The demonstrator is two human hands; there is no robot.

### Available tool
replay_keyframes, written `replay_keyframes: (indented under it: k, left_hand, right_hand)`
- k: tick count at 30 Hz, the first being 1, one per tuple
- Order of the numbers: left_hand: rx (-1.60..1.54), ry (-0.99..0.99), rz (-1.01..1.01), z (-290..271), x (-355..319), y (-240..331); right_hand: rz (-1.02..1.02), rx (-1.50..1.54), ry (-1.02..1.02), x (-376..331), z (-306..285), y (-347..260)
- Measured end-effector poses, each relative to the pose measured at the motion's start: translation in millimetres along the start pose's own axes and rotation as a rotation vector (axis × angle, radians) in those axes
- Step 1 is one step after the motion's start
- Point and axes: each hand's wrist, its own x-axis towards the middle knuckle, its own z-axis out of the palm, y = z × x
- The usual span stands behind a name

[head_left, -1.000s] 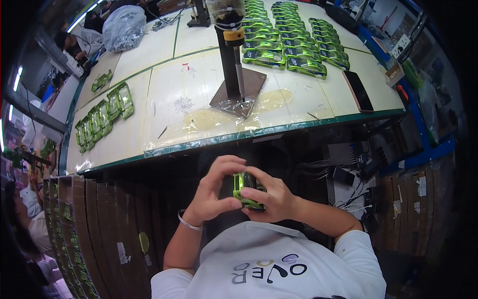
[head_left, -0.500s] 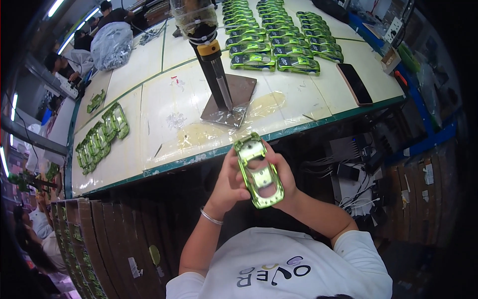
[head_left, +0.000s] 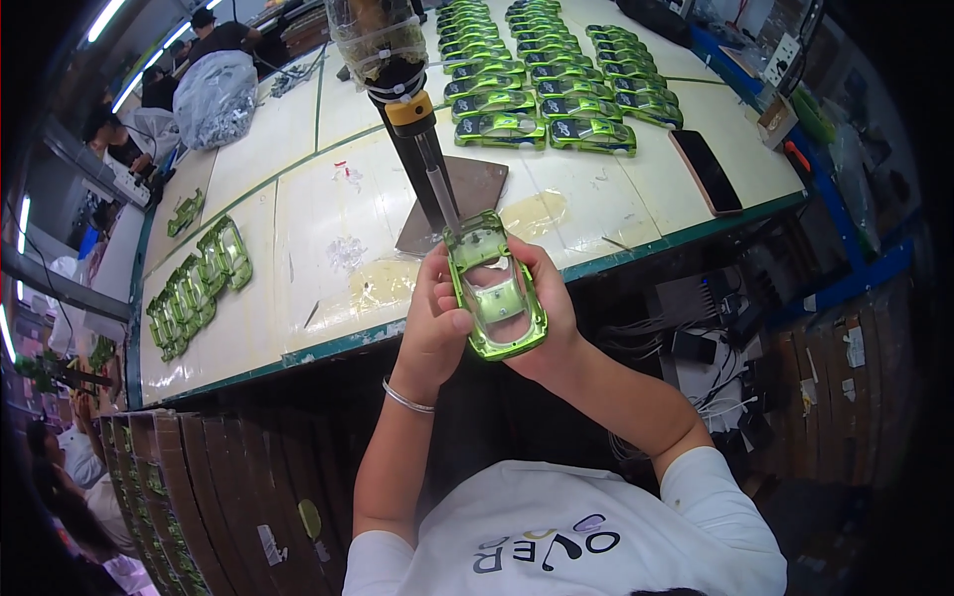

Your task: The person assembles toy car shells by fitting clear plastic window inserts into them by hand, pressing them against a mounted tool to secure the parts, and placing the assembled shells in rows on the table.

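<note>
Between my two hands is a shiny green toy car body (head_left: 495, 303), tilted, its hollow side up toward me. My left hand (head_left: 435, 323) grips its left edge, thumb against the side. On the right edge, my right hand (head_left: 549, 308) holds it, with fingers partly hidden underneath. The body's far end is at the tip of a black upright tool with a yellow collar (head_left: 412, 107); whether they touch I cannot tell. A brown square plate (head_left: 477, 189) lies on the table beneath that tool.
Rows of finished-looking green car bodies (head_left: 586, 134) stand at the back right, beside a phone (head_left: 708, 171). More green shells (head_left: 204, 283) lie at the left. A clear plastic bag (head_left: 216, 99) sits far left. Stacked brown trays (head_left: 224, 477) stand below the table's left edge. Other people work beyond.
Both hands have raised the toy car body up and slightly left, away from me, bringing it over the table edge to the tool's tip.
</note>
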Motion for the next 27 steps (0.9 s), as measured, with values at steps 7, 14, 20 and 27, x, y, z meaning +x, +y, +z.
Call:
replay_keyframes:
  k: [7,14,20,27]
  left_hand:
    - [-0.020,-0.005,-0.024,11,-1,7]
    - [-0.012,-0.011,-0.008,10,1,7]
    - [-0.021,-0.031,-0.010,9,1,5]
    - [-0.066,-0.055,0.014,9,3,4]
  right_hand:
    - [0.011,0.025,-0.065,-1,-5,-1]
    - [0.027,0.023,-0.101,-2,-2,-1]
    - [0.013,0.038,-0.064,-3,2,-2]
    - [-0.002,0.069,-0.016,-2,4,-3]
